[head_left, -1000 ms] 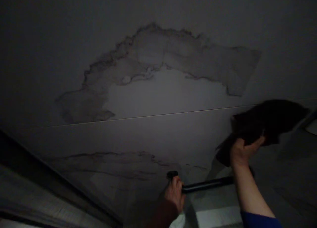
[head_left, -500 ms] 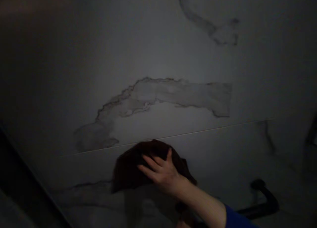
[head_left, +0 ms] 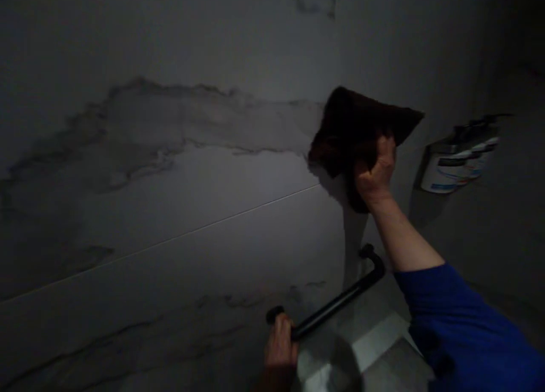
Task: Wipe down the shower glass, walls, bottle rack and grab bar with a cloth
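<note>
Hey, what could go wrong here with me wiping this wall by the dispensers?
The right hand presses the dark cloth on the marble wall near the wall-mounted dispensers; a wide swipe might knock them. The left hand grips the black grab bar near one end, so the grip could slip off. The light is dim, so missed streaks are likely.

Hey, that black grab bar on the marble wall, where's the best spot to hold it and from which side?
Probably the straight middle run of the grab bar, wrapped from the front, the open side away from the wall. Its ends bend into the wall, leaving no room for fingers. The left hand already grips the near end; the right hand holds a dark cloth against the wall.
</note>
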{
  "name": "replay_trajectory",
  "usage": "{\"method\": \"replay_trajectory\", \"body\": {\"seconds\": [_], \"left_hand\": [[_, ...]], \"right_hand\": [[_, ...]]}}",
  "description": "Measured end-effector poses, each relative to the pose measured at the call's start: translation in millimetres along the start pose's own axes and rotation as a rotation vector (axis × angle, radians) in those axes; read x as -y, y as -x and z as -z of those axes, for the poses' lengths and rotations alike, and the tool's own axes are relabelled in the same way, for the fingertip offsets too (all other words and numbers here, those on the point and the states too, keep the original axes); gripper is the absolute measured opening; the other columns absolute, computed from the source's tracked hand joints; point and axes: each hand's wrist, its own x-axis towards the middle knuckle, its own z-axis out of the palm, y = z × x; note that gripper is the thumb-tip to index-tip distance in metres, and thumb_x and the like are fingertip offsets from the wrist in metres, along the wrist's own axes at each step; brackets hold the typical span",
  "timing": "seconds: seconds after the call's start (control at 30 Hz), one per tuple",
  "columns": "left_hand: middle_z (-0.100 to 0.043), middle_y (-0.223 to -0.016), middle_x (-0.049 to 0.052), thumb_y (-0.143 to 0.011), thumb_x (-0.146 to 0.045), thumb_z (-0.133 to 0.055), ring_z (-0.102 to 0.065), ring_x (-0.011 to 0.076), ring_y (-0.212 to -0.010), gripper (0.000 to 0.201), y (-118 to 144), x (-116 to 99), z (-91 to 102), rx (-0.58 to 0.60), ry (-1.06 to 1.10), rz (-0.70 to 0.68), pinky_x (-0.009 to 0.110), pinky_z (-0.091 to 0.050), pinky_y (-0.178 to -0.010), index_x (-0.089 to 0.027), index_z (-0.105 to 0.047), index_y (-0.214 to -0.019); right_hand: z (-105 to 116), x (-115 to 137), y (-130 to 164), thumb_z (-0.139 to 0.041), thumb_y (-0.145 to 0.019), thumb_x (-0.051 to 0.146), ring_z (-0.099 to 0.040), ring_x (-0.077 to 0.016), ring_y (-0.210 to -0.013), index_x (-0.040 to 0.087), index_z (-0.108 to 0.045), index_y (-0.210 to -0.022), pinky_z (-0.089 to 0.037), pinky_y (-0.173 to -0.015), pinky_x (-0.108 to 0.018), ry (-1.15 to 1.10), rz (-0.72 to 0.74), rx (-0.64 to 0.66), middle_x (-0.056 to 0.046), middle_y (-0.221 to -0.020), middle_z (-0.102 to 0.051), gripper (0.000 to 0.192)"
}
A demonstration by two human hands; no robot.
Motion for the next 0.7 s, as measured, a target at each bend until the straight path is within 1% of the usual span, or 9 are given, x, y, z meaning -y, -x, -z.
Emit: {"method": "replay_trajectory", "body": {"seconds": [0.07, 0.1, 0.17, 0.27, 0.33, 0.4, 0.5, 0.6, 0.7], "left_hand": [[-0.048, -0.136, 0.01, -0.071, -0.001, -0.038, -0.046, 0.0203, -0.125, 0.048, -1.2, -6.6, 7.7, -0.029, 0.037, 0.007, 0.029, -0.038, -0.103, -0.016, -0.054, -0.113], [-0.05, -0.132, 0.01, -0.069, 0.0, -0.038, -0.049, 0.02, -0.121, 0.046, -3.0, -8.9, 10.5, -0.029, 0.051, 0.0, 0.028, -0.039, -0.101, -0.017, -0.055, -0.109], [-0.052, -0.126, 0.011, -0.069, 0.001, -0.037, -0.052, 0.0192, -0.114, 0.043, -7.0, -11.0, 13.6, -0.006, 0.075, -0.02, 0.028, -0.041, -0.097, -0.016, -0.055, -0.104], [-0.05, -0.125, 0.012, -0.073, 0.002, -0.036, -0.055, 0.0186, -0.107, 0.039, -11.0, -11.0, 14.6, 0.024, 0.097, -0.021, 0.028, -0.044, -0.091, -0.015, -0.054, -0.102], [-0.049, -0.124, 0.013, -0.075, 0.002, -0.039, -0.054, 0.019, -0.107, 0.034, -11.3, -11.0, 15.1, 0.028, 0.118, -0.041, 0.028, -0.044, -0.091, -0.014, -0.053, -0.102], [-0.05, -0.12, 0.014, -0.077, 0.001, -0.041, -0.055, 0.019, -0.106, 0.029, -10.4, -11.7, 16.4, 0.026, 0.139, -0.064, 0.029, -0.044, -0.092, -0.013, -0.052, -0.1], [-0.05, -0.119, 0.014, -0.08, -0.002, -0.044, -0.054, 0.0189, -0.106, 0.024, -8.2, -13.1, 17.8, 0.017, 0.175, -0.089, 0.029, -0.044, -0.093, -0.013, -0.052, -0.101], [-0.043, -0.13, 0.015, -0.08, -0.003, -0.047, -0.048, 0.0187, -0.12, 0.031, -1.8, -13.3, 12.6, -0.005, 0.219, -0.106, 0.031, -0.039, -0.103, -0.012, -0.049, -0.11], [-0.024, -0.147, 0.017, -0.083, -0.008, -0.047, -0.026, 0.0216, -0.14, 0.045, 16.6, -9.3, -5.8, -0.07, 0.262, -0.155, 0.038, -0.03, -0.114, -0.013, -0.04, -0.127]], "right_hand": [[0.2, -47.4, 24.5, -0.041, -0.076, 0.025, -0.033, -0.0326, -0.13, 0.006, -0.034, -0.136, -0.035, -0.103, -0.053, 0.034, -0.03, 0.03, -0.022, -0.135, -0.037, 0.064], [4.6, -67.5, 37.9, -0.042, -0.073, 0.025, -0.036, -0.0322, -0.127, 0.004, -0.04, -0.131, -0.036, -0.102, -0.052, 0.046, -0.019, 0.079, -0.023, -0.13, -0.04, 0.061], [18.3, -100.6, 67.2, -0.043, -0.068, 0.026, -0.042, -0.0302, -0.117, 0.006, -0.049, -0.114, -0.041, -0.097, -0.048, 0.057, 0.026, 0.241, -0.021, -0.116, -0.047, 0.051], [35.9, -132.4, 121.9, -0.044, -0.066, 0.029, -0.049, -0.0259, -0.097, 0.015, -0.052, -0.088, -0.046, -0.087, -0.044, 0.043, 0.06, 0.52, -0.014, -0.095, -0.051, 0.027], [39.6, -140.8, 165.2, -0.043, -0.068, 0.03, -0.051, -0.0242, -0.086, 0.018, -0.049, -0.078, -0.048, -0.08, -0.043, 0.033, 0.041, 0.655, -0.012, -0.086, -0.053, 0.017], [39.3, -138.8, 207.1, -0.041, -0.069, 0.028, -0.052, -0.0248, -0.084, 0.017, -0.051, -0.078, -0.049, -0.078, -0.042, 0.036, 0.0, 0.731, -0.013, -0.084, -0.055, 0.017], [42.8, -119.7, 250.2, -0.04, -0.074, 0.026, -0.051, -0.0305, -0.101, 0.011, -0.058, -0.092, -0.046, -0.083, -0.047, 0.086, -0.03, 0.782, -0.021, -0.103, -0.059, 0.03], [55.2, -85.1, 265.5, -0.043, -0.079, 0.025, -0.049, -0.0332, -0.111, 0.012, -0.06, -0.109, -0.039, -0.089, -0.054, 0.12, 0.088, 0.881, -0.018, -0.119, -0.059, 0.037], [69.2, -31.9, 277.5, -0.047, -0.078, 0.02, -0.051, -0.0304, -0.111, 0.014, -0.06, -0.115, -0.034, -0.094, -0.054, 0.063, 0.206, 0.991, -0.014, -0.119, -0.061, 0.04]]}}
